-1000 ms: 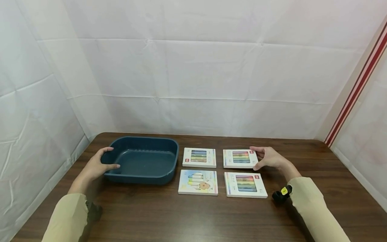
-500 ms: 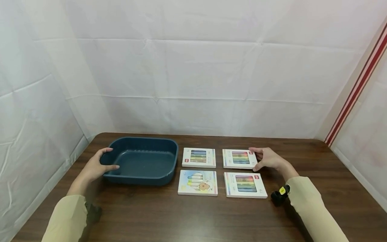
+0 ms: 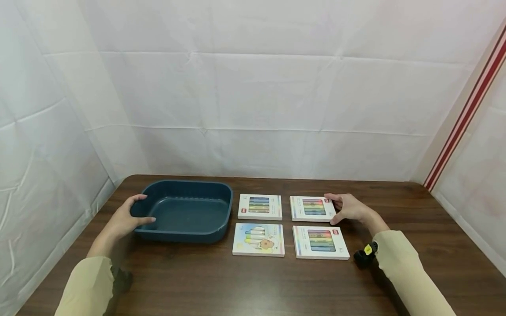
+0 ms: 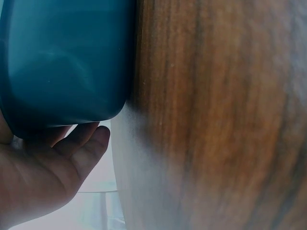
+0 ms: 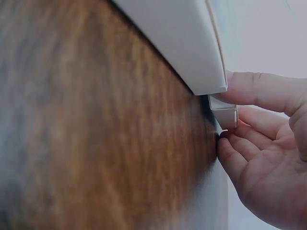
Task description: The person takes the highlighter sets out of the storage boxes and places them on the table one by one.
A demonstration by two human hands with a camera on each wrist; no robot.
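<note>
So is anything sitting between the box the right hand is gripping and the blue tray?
Yes. The right hand grips the far right box; another box lies flat on the table between it and the blue tray, whose near-left rim the left hand holds.

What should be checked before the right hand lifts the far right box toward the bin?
1. Right hand grips the far right box by its right edge: ok.
2. Box off the table: not ok in the head view; the wrist view leaves it unclear.
3. Left hand holds the bin at its left rim: ok.
4. Bin holds nothing in the way: ok.
5. Path over the far left box is free: ok.
6. Near right box lies apart from the gripped one: ok.
</note>
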